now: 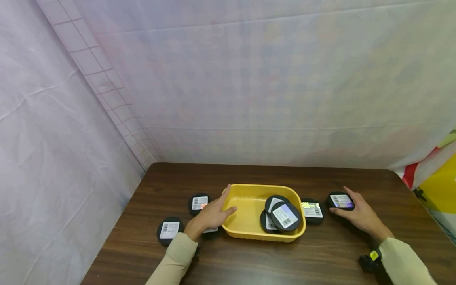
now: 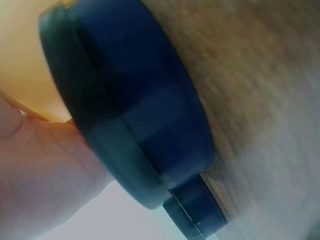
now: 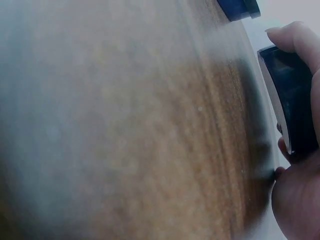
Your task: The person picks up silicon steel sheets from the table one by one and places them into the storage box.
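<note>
My right hand (image 1: 363,215) grips a flat round black container (image 1: 341,201) with a white label at the right of the table. The right wrist view shows thumb and fingers on opposite sides of this dark container (image 3: 290,100). At the left end of a yellow plastic basket (image 1: 246,236), my left hand (image 1: 211,215) has its index finger straight along the rim and its thumb reaching over the inside. Several labelled black containers (image 1: 285,216) lie overlapping in the basket's right half. Another round container (image 2: 135,95) is close beside the left hand, partly hidden under it in the head view.
Right of the basket lies one black container (image 1: 312,211). To its left are two more, a farther container (image 1: 199,203) and a nearer container (image 1: 169,230). A small black object (image 1: 368,263) is by the right sleeve. White cloth (image 1: 249,99) hangs behind the brown table (image 1: 249,261).
</note>
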Motion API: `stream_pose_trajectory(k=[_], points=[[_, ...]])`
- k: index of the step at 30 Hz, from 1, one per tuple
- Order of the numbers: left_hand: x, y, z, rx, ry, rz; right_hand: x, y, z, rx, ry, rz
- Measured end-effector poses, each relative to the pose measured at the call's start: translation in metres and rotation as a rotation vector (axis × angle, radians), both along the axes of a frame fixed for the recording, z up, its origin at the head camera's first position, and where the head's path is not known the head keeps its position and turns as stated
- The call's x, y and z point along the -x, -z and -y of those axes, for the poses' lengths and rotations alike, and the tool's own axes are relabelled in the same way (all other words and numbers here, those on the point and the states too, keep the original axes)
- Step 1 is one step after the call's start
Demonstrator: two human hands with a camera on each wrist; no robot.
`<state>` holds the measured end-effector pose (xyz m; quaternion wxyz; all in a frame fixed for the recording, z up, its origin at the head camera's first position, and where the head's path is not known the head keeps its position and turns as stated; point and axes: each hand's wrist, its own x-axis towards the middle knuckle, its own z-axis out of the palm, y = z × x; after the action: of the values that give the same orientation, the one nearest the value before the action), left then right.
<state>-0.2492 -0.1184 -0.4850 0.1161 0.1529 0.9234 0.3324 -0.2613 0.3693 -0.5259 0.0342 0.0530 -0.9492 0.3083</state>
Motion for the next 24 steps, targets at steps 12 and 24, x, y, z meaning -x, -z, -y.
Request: stream_pose_trajectory(k=[12,24], points=[[-0.0012,-0.0015,0.0003,0.001,0.009,0.01,-0.0019,-0.0012,0.0008,-0.011,0.011,0.005],[-0.0008,-0.002,-0.0003,0.008,0.006,0.005,-0.0027,-0.0075,0.0038,0.0,0.015,-0.007]])
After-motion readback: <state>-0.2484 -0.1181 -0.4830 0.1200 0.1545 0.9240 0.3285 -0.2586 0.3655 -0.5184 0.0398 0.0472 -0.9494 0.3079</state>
